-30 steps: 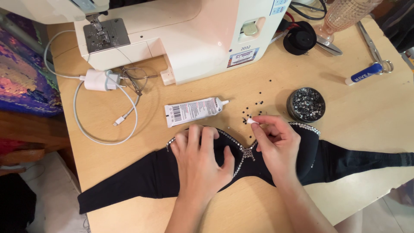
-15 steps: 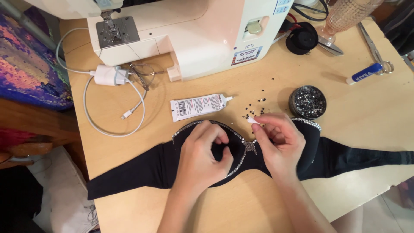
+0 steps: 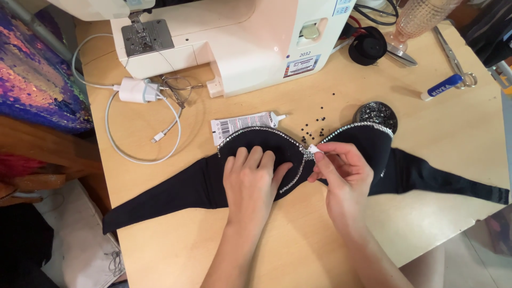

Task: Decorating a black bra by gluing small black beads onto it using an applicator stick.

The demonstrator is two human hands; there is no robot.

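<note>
Compared with half a second ago, our right hand [image 3: 341, 170] has come down a little toward the middle of the black bra [image 3: 256, 144], and our left hand [image 3: 250, 178] has stayed flat on the left cup with almost no shift. The left hand is open, fingers spread and pressing the cloth against the table [image 3: 453, 133]. The right hand is closed in a pinch on a small white piece [image 3: 316, 150] just at the centre bridge, where the two lines of rhinestone trim [image 3: 290, 176] meet; we cannot tell if this piece is an applicator tip or a bit of tape, because it is small and partly hidden by the fingers.

The bra lies across the near part of the table, its straps going out to both sides. Just behind it lies a glue tube [image 3: 245, 125], and near its nozzle some loose dark beads [image 3: 314, 128] are scattered. A round tin of beads [image 3: 375, 113] touches the top edge of the right cup. Farther back stands a white sewing machine [image 3: 240, 42], with a charger and cable [image 3: 136, 93] to its left.

In our judgement the risks are small but real: if the left hand relaxes, the cup can slide and the trim will sit crooked, and a wide move of the right wrist could sweep the loose beads away or knock the tin.
</note>
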